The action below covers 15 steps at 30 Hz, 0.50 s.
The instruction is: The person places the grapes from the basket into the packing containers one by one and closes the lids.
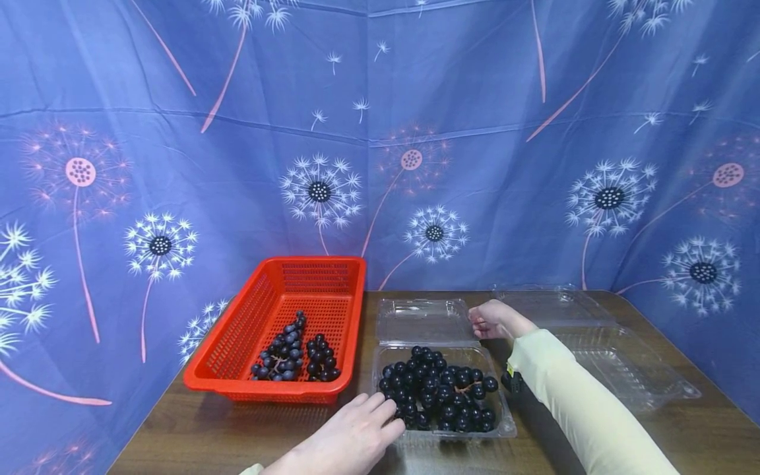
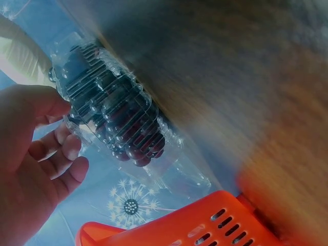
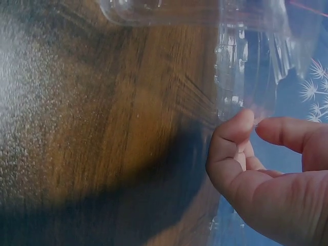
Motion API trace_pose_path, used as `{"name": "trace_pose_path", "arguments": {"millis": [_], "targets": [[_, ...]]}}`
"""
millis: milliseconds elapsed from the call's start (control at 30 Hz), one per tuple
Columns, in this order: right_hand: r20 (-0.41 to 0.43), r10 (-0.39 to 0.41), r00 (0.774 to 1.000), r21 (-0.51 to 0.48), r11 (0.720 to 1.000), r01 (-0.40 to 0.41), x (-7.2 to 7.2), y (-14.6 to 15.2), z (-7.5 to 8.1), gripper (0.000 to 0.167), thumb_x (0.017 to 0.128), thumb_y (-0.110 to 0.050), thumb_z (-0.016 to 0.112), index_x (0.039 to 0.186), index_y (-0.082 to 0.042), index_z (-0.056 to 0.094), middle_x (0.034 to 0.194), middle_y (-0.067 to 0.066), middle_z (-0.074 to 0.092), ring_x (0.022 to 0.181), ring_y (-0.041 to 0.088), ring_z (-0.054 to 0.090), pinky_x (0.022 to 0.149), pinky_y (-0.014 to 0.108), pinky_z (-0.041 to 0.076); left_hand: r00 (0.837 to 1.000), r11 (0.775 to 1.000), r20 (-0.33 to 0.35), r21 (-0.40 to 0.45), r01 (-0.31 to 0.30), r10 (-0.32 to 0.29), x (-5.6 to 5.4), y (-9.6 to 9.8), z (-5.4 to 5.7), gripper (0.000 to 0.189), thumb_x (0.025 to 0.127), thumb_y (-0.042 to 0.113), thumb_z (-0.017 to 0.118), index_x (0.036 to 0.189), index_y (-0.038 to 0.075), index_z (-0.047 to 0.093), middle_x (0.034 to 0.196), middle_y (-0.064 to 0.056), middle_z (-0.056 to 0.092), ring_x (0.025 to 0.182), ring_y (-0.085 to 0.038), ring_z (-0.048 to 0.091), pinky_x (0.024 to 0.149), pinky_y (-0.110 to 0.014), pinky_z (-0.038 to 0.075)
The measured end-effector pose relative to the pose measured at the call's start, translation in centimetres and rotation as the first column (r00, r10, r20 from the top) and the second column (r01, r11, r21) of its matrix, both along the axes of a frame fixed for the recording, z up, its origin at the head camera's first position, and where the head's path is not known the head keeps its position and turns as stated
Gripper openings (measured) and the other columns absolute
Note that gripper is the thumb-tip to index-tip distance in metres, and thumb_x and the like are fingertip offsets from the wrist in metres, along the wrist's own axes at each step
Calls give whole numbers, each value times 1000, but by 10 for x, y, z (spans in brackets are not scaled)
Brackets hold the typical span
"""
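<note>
A clear plastic clamshell box (image 1: 505, 422) full of dark grapes (image 1: 436, 386) stands on the table with its lid (image 1: 424, 320) folded back. At the box's near left corner, my left hand (image 1: 350, 432) holds the rim between thumb and fingers. The left wrist view shows that hand (image 2: 38, 148) beside the grape-filled box (image 2: 174, 174), its lower fingers loosely curved off the plastic. My right hand (image 1: 493, 320) pinches the lid's right edge. In the right wrist view, this hand (image 3: 266, 159) has thumb and forefinger tips nearly meeting at thin clear plastic.
A red perforated basket (image 1: 208, 369) with two small bunches of grapes (image 1: 282, 353) stands left of the box. Another open clear clamshell (image 1: 617, 359) lies on the right, partly behind my right sleeve (image 1: 576, 389). A blue dandelion-print cloth (image 1: 493, 178) hangs behind the wooden table (image 1: 279, 422).
</note>
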State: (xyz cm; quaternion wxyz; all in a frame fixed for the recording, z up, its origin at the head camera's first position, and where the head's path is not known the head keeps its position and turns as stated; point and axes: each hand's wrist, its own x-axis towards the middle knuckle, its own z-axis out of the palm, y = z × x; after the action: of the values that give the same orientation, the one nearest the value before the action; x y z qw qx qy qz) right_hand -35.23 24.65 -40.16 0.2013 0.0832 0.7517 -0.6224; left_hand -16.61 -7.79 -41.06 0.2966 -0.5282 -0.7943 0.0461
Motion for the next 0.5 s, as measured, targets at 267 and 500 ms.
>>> {"name": "trace_pose_path", "arguments": {"millis": [267, 500], "targets": [[-30, 20, 999, 4, 1000, -20, 1, 3, -1, 11, 92, 1, 39, 101, 2, 47, 68, -2, 49, 58, 7, 50, 58, 19, 45, 999, 1000, 32, 8, 0, 0, 0, 1, 1, 21, 71, 23, 70, 87, 23, 58, 85, 8, 52, 79, -11, 49, 63, -24, 36], [-63, 33, 997, 18, 999, -32, 4, 3, 5, 33, 92, 3, 38, 124, 9, 38, 74, -2, 49, 60, 7, 50, 59, 22, 47, 1000, 1000, 3, 18, 4, -4, -1, 1, 1, 20, 70, 26, 70, 84, 23, 57, 83, 8, 51, 79, -12, 49, 63, -24, 35]]}}
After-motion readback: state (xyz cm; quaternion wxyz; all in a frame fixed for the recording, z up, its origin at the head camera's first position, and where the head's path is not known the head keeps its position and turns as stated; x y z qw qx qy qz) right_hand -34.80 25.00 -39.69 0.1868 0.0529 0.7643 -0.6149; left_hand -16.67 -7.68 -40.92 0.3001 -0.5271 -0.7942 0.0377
